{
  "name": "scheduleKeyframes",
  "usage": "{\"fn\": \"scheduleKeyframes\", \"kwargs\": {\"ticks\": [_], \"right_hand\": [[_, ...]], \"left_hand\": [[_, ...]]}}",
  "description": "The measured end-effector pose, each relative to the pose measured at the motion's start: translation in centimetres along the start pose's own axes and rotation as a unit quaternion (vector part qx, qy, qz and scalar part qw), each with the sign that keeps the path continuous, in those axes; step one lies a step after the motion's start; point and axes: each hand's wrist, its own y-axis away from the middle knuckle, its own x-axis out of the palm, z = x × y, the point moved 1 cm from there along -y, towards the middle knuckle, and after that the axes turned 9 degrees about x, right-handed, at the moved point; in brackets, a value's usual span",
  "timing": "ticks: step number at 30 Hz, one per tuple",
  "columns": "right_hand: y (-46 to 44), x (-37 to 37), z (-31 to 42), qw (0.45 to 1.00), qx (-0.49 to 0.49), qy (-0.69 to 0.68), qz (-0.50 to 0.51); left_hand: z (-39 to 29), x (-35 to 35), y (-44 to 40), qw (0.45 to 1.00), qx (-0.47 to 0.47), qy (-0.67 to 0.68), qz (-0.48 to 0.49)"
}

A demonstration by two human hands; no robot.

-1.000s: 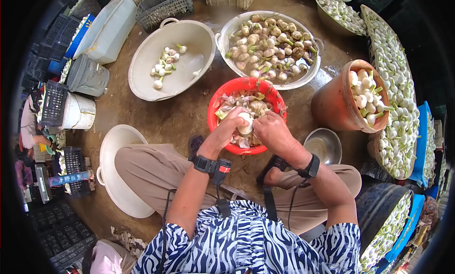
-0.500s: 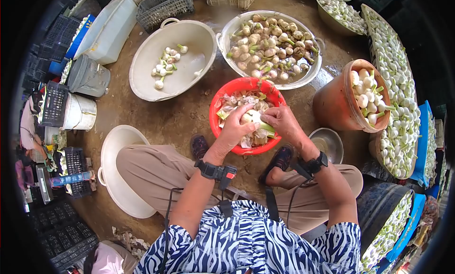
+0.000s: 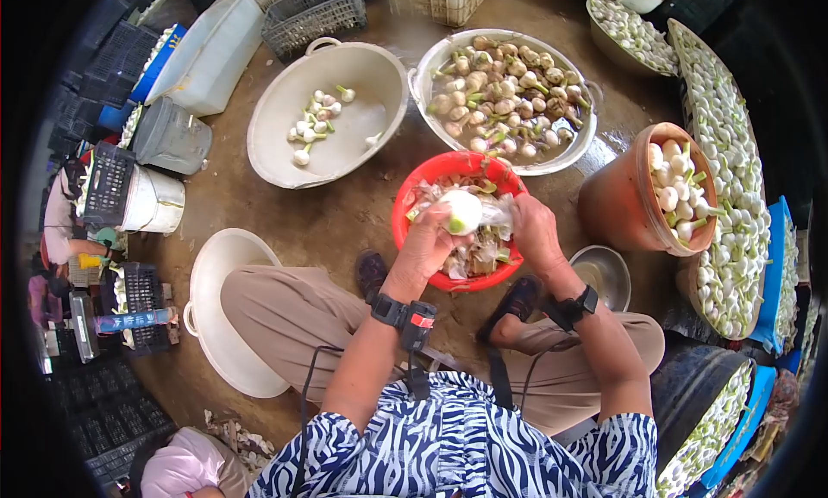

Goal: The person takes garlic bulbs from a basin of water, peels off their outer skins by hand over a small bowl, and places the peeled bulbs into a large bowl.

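Over a red basin [image 3: 399, 218] I hold a white garlic bulb [image 3: 463, 212] in my left hand [image 3: 423, 246], its fingers wrapped round the bulb's lower left side. My right hand [image 3: 536, 231] pinches a strip of thin, pale garlic skin [image 3: 495, 212] that stretches from the bulb toward the right. Loose papery peelings [image 3: 470, 256] fill the basin below. Beyond it, a wide metal pan [image 3: 589, 144] contains unpeeled, brownish garlic bulbs in water. Several cleaned bulbs [image 3: 312, 129] lie in a pale pan [image 3: 362, 157] at the upper left.
To the right, an orange-brown bucket [image 3: 608, 192] tilts, full of peeled garlic, beside a long heap of bulbs [image 3: 724, 179]. A steel bowl [image 3: 623, 282] lies by my right foot, a white pan [image 3: 211, 325] by my left knee. Another person [image 3: 185, 468] is at lower left.
My right hand has moved right, away from the bulb, drawing skin off it. The bulb is turned and now looks whiter and barer in my left hand. The view has shifted slightly.
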Motion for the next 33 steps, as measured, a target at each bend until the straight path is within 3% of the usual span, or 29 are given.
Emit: {"fn": "scheduleKeyframes", "kwargs": {"ticks": [1, 2, 7, 9, 10, 11, 13, 16, 17, 20, 21, 23, 25, 27, 28, 32, 33], "right_hand": [[0.1, 0.5, -1.2, 0.997, 0.019, 0.067, 0.030], [0.1, 0.5, -0.7, 0.983, 0.077, 0.092, 0.139], [0.4, 0.4, 2.9, 0.998, 0.023, 0.037, 0.045], [0.1, -0.3, 4.3, 0.947, 0.120, -0.279, 0.104], [0.1, 0.1, 4.0, 0.932, 0.126, -0.320, 0.113], [0.1, -0.2, 4.2, 0.933, 0.130, -0.318, 0.109], [0.3, -0.9, 5.0, 0.953, 0.119, -0.266, 0.078], [0.3, -1.0, 5.2, 0.983, 0.067, -0.168, 0.031], [0.3, -0.9, 5.0, 0.994, 0.037, -0.101, 0.004], [0.6, -0.5, 4.8, 0.989, 0.089, -0.119, 0.006], [0.7, 0.5, 4.1, 0.989, 0.085, -0.120, 0.005], [1.4, 2.8, 2.6, 0.978, 0.133, -0.155, 0.041], [1.8, 3.4, 1.9, 0.971, 0.152, -0.169, 0.071], [1.6, 3.1, 1.5, 0.953, 0.161, -0.095, 0.238], [1.7, 2.3, 1.3, 0.984, 0.035, 0.083, 0.153], [0.2, -2.5, 5.5, 0.991, 0.093, -0.004, 0.093], [-0.2, -2.2, 5.5, 0.996, 0.018, -0.083, 0.037]], "left_hand": [[-0.4, 0.2, 0.2, 0.996, 0.056, 0.064, -0.035], [-0.6, -0.3, 0.0, 0.991, 0.074, 0.105, -0.045], [-0.4, -1.2, 0.0, 0.991, 0.077, 0.094, -0.055], [0.0, -0.5, 0.2, 0.992, 0.091, 0.076, -0.035], [0.1, -0.3, 0.1, 0.995, 0.081, 0.054, 0.011], [0.1, 0.1, 0.1, 0.995, 0.070, 0.031, 0.056], [0.0, 0.4, 0.1, 0.996, 0.074, 0.012, 0.046], [-0.2, 0.6, 0.2, 0.984, 0.101, -0.131, 0.068], [-0.1, 0.7, 0.3, 0.984, 0.100, -0.131, 0.068], [-0.1, 1.0, 0.3, 0.989, 0.117, -0.081, 0.049], [0.1, 0.8, 0.1, 0.992, 0.108, -0.010, 0.063], [1.0, 0.6, -0.2, 0.990, 0.101, 0.062, 0.076], [2.1, 0.2, -0.3, 0.979, 0.125, 0.162, -0.006], [1.7, 0.3, -0.8, 0.973, 0.100, 0.207, -0.016], [1.4, 0.2, -0.9, 0.987, 0.090, 0.126, -0.032], [0.8, 1.0, -0.7, 0.993, 0.086, -0.082, -0.003], [1.2, 1.1, -0.7, 0.984, 0.079, -0.160, 0.029]]}}
